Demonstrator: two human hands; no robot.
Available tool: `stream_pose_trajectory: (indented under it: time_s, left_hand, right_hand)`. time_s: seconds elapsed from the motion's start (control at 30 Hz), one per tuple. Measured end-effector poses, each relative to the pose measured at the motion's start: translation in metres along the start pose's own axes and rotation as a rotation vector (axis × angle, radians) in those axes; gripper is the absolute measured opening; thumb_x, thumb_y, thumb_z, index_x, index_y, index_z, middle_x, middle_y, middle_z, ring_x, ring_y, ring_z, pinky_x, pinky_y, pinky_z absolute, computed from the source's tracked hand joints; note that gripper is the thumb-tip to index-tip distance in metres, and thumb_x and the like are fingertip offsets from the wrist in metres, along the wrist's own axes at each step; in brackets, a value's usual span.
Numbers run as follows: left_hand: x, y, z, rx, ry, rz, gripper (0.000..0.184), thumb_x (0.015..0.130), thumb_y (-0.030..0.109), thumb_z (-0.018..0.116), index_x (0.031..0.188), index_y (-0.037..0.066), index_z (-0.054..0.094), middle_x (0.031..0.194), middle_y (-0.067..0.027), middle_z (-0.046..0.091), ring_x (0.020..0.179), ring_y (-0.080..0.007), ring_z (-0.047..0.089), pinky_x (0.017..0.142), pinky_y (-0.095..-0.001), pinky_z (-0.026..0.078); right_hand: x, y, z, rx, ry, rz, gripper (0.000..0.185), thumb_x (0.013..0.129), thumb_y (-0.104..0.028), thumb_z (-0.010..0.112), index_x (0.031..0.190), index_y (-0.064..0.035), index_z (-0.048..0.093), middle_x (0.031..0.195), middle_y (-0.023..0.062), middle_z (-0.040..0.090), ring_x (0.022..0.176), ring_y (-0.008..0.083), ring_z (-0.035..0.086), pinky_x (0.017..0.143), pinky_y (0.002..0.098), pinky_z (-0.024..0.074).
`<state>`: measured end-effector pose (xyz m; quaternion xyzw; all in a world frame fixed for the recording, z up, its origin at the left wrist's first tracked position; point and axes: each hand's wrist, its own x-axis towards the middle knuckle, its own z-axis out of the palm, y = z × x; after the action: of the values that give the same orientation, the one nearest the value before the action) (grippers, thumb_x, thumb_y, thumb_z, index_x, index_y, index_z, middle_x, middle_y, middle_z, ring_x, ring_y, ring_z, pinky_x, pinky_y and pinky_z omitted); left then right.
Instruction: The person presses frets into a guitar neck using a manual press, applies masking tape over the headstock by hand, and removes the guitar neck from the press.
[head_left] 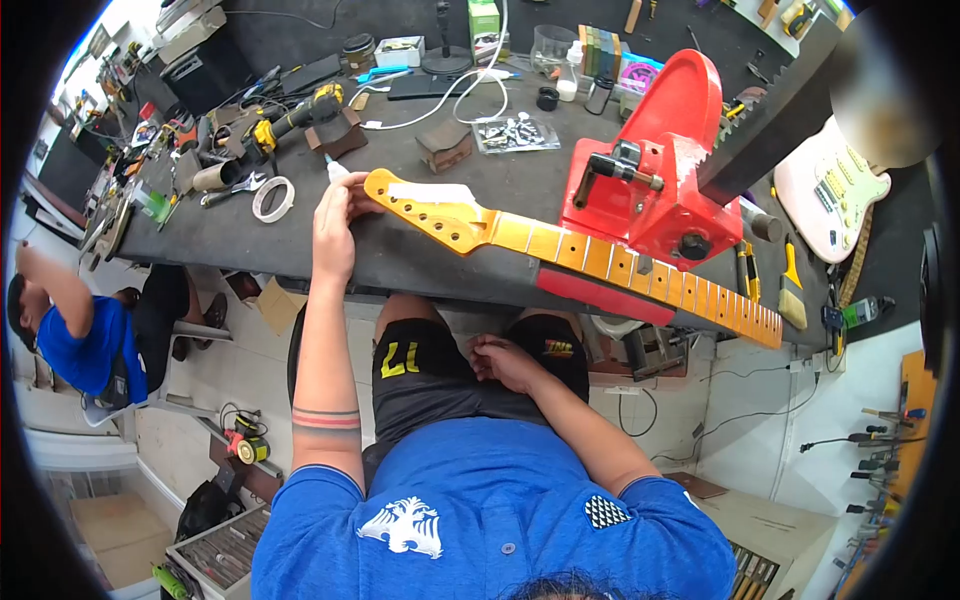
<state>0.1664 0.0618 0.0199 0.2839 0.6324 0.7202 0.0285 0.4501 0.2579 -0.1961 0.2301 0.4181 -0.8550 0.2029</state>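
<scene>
A maple guitar neck (pixel 545 238) lies slanted across the bench edge, its headstock (pixel 425 212) at the left and its fretted end to the right. Part of its length passes in front of a red vise (pixel 650 180), over a red strip (pixel 603 294) at the edge. My left hand (pixel 336 225) is beside the headstock tip, with fingers closed round a small white nozzle bottle (pixel 337 171), mostly hidden by them. On my lap rests my right hand (pixel 505 363), fingers loosely bent and apart, holding nothing.
A tape roll (pixel 273 200), a yellow drill (pixel 290 122), a wooden block (pixel 444 147) and a bag of small parts (pixel 517 133) lie on the bench. A brush (pixel 791 287) and a pale guitar body (pixel 832 190) are at right. A seated person (pixel 92 345) is at left.
</scene>
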Motion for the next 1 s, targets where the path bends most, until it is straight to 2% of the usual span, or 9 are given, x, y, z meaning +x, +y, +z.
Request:
stream_pose_trajectory:
  time_s: [0.43, 0.5, 0.6, 0.73, 0.8, 0.93, 1.0]
  left_hand:
    - [0.000, -0.010, -0.006, 0.039, 0.026, -0.016, 0.045, 0.121, 0.023, 0.041, 0.134, -0.008, 0.070, 0.121, -0.0172, 0.079, 0.102, -0.0250, 0.078, 0.099, -0.0385, 0.060]
    - [0.000, -0.013, -0.003, 0.026, 0.043, -0.013, 0.045, 0.120, 0.025, 0.043, 0.131, -0.007, 0.072, 0.118, -0.0172, 0.080, 0.102, -0.0242, 0.078, 0.099, -0.0381, 0.060]
    - [-0.005, 0.004, 0.000, 0.177, 0.057, 0.027, 0.043, 0.119, 0.025, 0.045, 0.127, -0.006, 0.074, 0.112, -0.0183, 0.081, 0.099, -0.0232, 0.078, 0.099, -0.0384, 0.058]
    - [-0.005, 0.000, -0.001, 0.114, 0.064, 0.014, 0.042, 0.118, 0.026, 0.046, 0.124, -0.004, 0.075, 0.101, -0.0155, 0.082, 0.095, -0.0224, 0.078, 0.095, -0.0374, 0.058]
    - [-0.005, -0.001, -0.003, 0.090, 0.046, -0.016, 0.042, 0.119, 0.025, 0.046, 0.127, -0.007, 0.073, 0.110, -0.0144, 0.081, 0.099, -0.0208, 0.078, 0.097, -0.0362, 0.059]
    - [-0.004, 0.001, -0.001, 0.045, 0.031, -0.009, 0.042, 0.119, 0.024, 0.044, 0.125, -0.006, 0.073, 0.109, -0.0135, 0.080, 0.098, -0.0200, 0.077, 0.097, -0.0357, 0.058]
    - [-0.004, 0.001, 0.001, 0.054, 0.056, 0.020, 0.040, 0.116, 0.021, 0.044, 0.120, -0.004, 0.074, 0.104, -0.0118, 0.080, 0.090, -0.0192, 0.076, 0.090, -0.0355, 0.059]
  right_hand:
    - [0.001, 0.002, 0.000, 0.006, 0.020, -0.012, 0.019, 0.115, -0.018, 0.060, 0.130, -0.0097, 0.068, 0.102, 0.0021, 0.067, 0.087, 0.0169, 0.069, 0.078, 0.0373, 0.0604]
    - [-0.003, 0.000, 0.003, 0.044, -0.003, -0.016, 0.019, 0.114, -0.018, 0.061, 0.129, -0.0095, 0.068, 0.100, 0.0027, 0.068, 0.088, 0.0179, 0.069, 0.078, 0.0378, 0.0604]
    - [0.009, 0.013, -0.011, -0.002, -0.019, -0.045, 0.020, 0.114, -0.019, 0.063, 0.130, -0.0097, 0.069, 0.099, 0.0038, 0.069, 0.090, 0.0199, 0.071, 0.078, 0.0391, 0.0605]
    - [0.005, 0.007, -0.009, 0.030, -0.025, -0.037, 0.020, 0.113, -0.018, 0.063, 0.130, -0.0087, 0.070, 0.101, 0.0045, 0.070, 0.090, 0.0210, 0.071, 0.078, 0.0394, 0.0601]
    - [0.002, 0.001, -0.005, 0.002, -0.014, -0.028, 0.021, 0.112, -0.016, 0.062, 0.129, -0.0081, 0.070, 0.101, 0.0050, 0.070, 0.091, 0.0214, 0.071, 0.078, 0.0393, 0.0598]
    - [0.001, 0.002, -0.007, -0.048, 0.014, -0.025, 0.021, 0.111, -0.015, 0.061, 0.129, -0.0075, 0.069, 0.102, 0.0060, 0.069, 0.091, 0.0221, 0.070, 0.078, 0.0399, 0.0591]
    - [0.004, -0.001, -0.003, -0.065, 0.017, -0.033, 0.021, 0.111, -0.014, 0.060, 0.128, -0.0076, 0.069, 0.102, 0.0062, 0.069, 0.090, 0.0221, 0.070, 0.078, 0.0402, 0.0588]
